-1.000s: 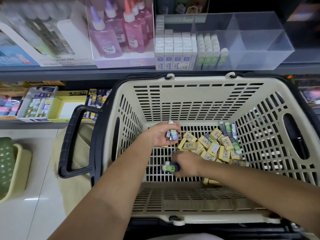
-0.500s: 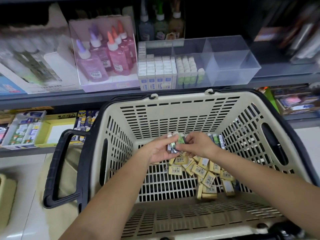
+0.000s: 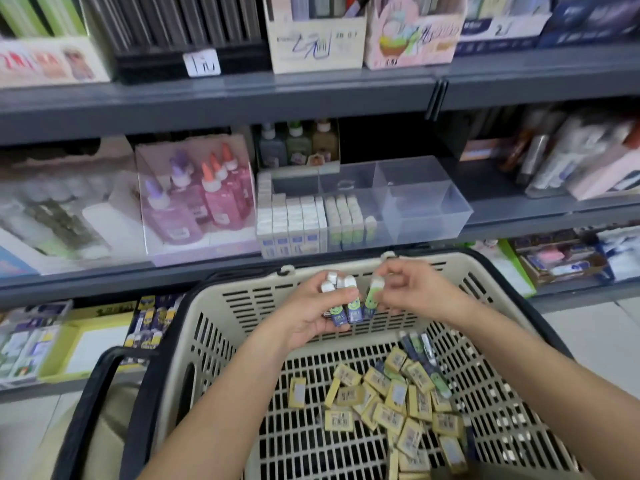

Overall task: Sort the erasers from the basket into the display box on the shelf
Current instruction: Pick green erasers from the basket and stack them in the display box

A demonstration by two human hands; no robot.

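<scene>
My left hand (image 3: pixel 311 311) is closed around a small bunch of green-and-blue sleeved erasers (image 3: pixel 341 299), held upright above the far rim of the beige basket (image 3: pixel 214 327). My right hand (image 3: pixel 415 289) pinches one more green eraser (image 3: pixel 372 296) right beside that bunch. Several yellow-wrapped erasers (image 3: pixel 394 400) and a few green ones (image 3: pixel 420 344) lie on the basket floor. The clear display box (image 3: pixel 426 209) stands on the shelf behind; its left sections hold rows of white-and-blue and green erasers (image 3: pixel 294 223), and its right section is bare.
Pink and purple glue bottles (image 3: pixel 207 195) in a clear case stand left of the display box. Grey shelf edges (image 3: pixel 242 102) run above and below it. The basket's black handle (image 3: pixel 86 410) hangs to the left. Boxed stationery fills the lower shelf at both sides.
Both hands have risen out of the basket toward the shelf, carrying erasers. The view has tilted upward, showing more shelves. My right hand now holds a single green eraser next to my left hand's bunch.
</scene>
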